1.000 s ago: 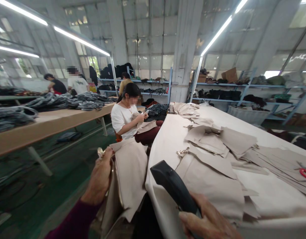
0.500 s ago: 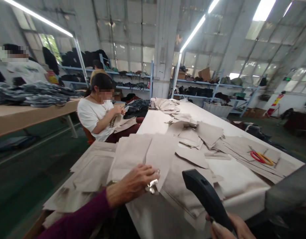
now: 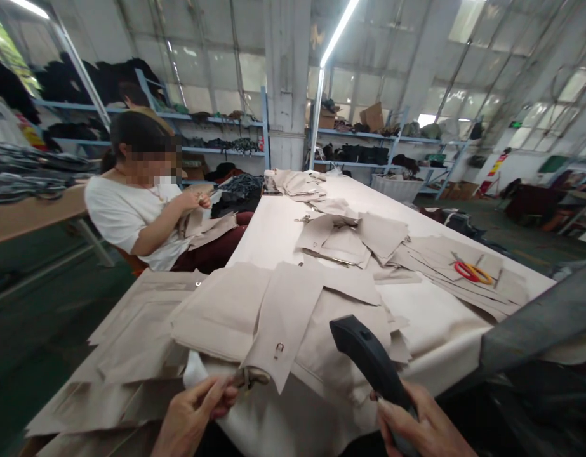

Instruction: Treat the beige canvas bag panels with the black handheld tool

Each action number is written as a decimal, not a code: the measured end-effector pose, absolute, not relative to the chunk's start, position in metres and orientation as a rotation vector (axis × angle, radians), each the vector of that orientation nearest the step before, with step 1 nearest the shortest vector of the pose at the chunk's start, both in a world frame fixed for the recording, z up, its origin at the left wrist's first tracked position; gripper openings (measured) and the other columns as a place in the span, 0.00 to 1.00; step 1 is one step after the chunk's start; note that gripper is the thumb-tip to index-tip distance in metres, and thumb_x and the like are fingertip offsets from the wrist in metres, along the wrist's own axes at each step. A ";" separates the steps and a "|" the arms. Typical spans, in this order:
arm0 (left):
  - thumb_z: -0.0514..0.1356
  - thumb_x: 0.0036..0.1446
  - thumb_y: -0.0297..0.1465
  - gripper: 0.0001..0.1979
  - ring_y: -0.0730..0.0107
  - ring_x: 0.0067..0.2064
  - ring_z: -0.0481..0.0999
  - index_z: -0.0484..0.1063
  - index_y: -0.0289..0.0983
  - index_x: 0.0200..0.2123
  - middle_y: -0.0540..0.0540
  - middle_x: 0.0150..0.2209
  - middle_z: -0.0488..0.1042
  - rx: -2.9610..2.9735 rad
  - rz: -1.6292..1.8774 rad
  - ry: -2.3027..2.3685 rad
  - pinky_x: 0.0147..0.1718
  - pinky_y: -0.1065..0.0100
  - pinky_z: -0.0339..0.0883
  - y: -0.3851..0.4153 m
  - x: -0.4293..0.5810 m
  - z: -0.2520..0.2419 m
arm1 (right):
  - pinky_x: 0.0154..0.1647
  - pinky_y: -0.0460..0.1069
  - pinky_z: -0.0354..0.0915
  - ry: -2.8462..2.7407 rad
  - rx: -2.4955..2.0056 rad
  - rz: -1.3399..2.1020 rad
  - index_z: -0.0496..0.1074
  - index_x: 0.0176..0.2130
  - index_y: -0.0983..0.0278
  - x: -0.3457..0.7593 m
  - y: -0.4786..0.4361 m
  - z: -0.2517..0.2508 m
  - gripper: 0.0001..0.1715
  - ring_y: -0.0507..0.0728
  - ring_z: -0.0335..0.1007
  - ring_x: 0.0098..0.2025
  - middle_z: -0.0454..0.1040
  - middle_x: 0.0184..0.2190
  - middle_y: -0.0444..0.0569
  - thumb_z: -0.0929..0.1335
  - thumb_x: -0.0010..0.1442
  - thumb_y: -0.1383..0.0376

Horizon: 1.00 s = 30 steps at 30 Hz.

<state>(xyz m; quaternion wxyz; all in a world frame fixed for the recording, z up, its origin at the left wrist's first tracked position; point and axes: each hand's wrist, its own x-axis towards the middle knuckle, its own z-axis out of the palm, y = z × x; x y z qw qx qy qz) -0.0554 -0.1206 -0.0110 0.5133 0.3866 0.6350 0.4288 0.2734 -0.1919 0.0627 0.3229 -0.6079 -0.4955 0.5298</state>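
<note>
My left hand [image 3: 202, 403] is closed in a pinch on a metal clip [image 3: 249, 377] at the near edge of a beige fabric piece [image 3: 293, 298]. That piece lies over a stack of similar beige pieces [image 3: 221, 304] at the table's near edge. A small U-shaped metal thing [image 3: 279, 348] shows on its surface. My right hand [image 3: 411, 419] is wrapped round the lower handle of a black curved handheld tool [image 3: 364, 349]. The tool's wide end points up and left, over more beige pieces [image 3: 340, 324]; I cannot tell its exact kind.
A white table [image 3: 254, 235] stretches away, with beige pieces and metal clips [image 3: 305, 219] on it. Scissors with red and yellow handles [image 3: 471, 273] lie at right. More pieces [image 3: 140, 330] are stacked at left. A co-worker in white [image 3: 135, 203] sits beside the table. A grey beam [image 3: 535, 324] slants at right.
My left hand has moved down and left, from resting over the fabric to pinching the clip at its edge. The black tool has shifted left and slightly up. The whole view has turned right.
</note>
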 end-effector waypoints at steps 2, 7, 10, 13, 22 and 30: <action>0.69 0.32 0.49 0.26 0.52 0.33 0.80 0.76 0.33 0.29 0.38 0.29 0.80 0.768 1.093 1.435 0.31 0.63 0.74 -0.125 -0.046 -0.020 | 0.16 0.42 0.58 -1.301 -1.564 1.420 0.62 0.27 0.64 0.270 -0.176 0.068 0.20 0.47 0.58 0.13 0.62 0.12 0.37 0.63 0.58 0.50; 0.69 0.33 0.44 0.26 0.51 0.34 0.80 0.73 0.33 0.34 0.39 0.30 0.80 0.577 1.361 1.310 0.34 0.60 0.75 -0.121 -0.045 -0.019 | 0.16 0.42 0.61 -1.314 -1.532 1.407 0.63 0.28 0.66 0.255 -0.127 0.085 0.19 0.48 0.61 0.15 0.64 0.14 0.38 0.64 0.59 0.53; 0.71 0.32 0.38 0.24 0.52 0.35 0.79 0.72 0.33 0.35 0.41 0.31 0.79 0.502 1.469 1.263 0.36 0.59 0.75 -0.111 -0.058 -0.015 | 0.16 0.42 0.60 -1.351 -1.475 1.401 0.64 0.29 0.66 0.247 -0.099 0.086 0.19 0.48 0.61 0.16 0.66 0.18 0.40 0.65 0.58 0.52; 0.71 0.34 0.32 0.20 0.60 0.35 0.79 0.71 0.34 0.33 0.45 0.31 0.78 0.445 1.564 1.227 0.37 0.64 0.75 -0.096 -0.067 -0.008 | 0.16 0.42 0.60 -1.386 -1.472 1.405 0.64 0.30 0.66 0.241 -0.080 0.078 0.19 0.48 0.62 0.17 0.67 0.20 0.40 0.64 0.58 0.51; 0.66 0.40 0.33 0.12 0.75 0.21 0.69 0.71 0.32 0.26 0.51 0.21 0.71 0.565 1.649 1.294 0.20 0.74 0.64 -0.044 -0.067 -0.007 | 0.17 0.45 0.61 -1.321 -1.671 1.408 0.64 0.23 0.64 0.240 -0.055 0.056 0.25 0.51 0.62 0.14 0.65 0.12 0.39 0.66 0.54 0.46; 0.59 0.47 0.37 0.11 0.74 0.18 0.66 0.67 0.35 0.20 0.52 0.15 0.67 0.867 1.483 1.575 0.19 0.73 0.58 -0.052 -0.073 -0.008 | 0.18 0.45 0.60 -1.204 -1.639 1.301 0.67 0.25 0.66 0.257 -0.045 0.068 0.26 0.51 0.63 0.15 0.67 0.13 0.42 0.68 0.51 0.46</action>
